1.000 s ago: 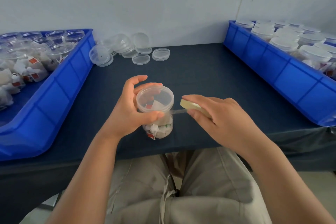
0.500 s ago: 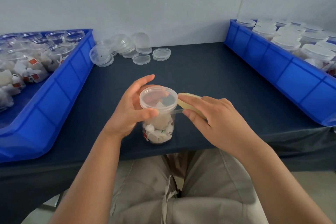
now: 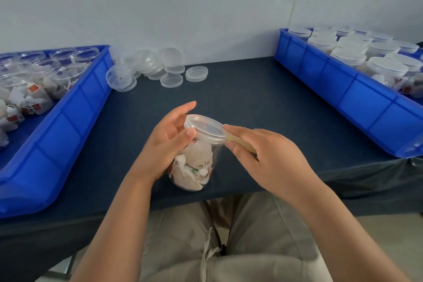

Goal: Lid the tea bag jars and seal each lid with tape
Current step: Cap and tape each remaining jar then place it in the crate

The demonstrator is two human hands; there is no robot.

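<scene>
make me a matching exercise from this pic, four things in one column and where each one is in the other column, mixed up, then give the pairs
Things
1. tape roll
2. tea bag jar
3. loose lids
4. lidded jars

Places
A. on the dark tabletop, near its far edge
B. in the right blue bin
C. held in the right hand
D. gripped by the left hand

Pairs: 1-C, 2-D, 3-A, 4-B

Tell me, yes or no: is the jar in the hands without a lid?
No, a clear lid sits on the jar that the left hand grips.
</scene>
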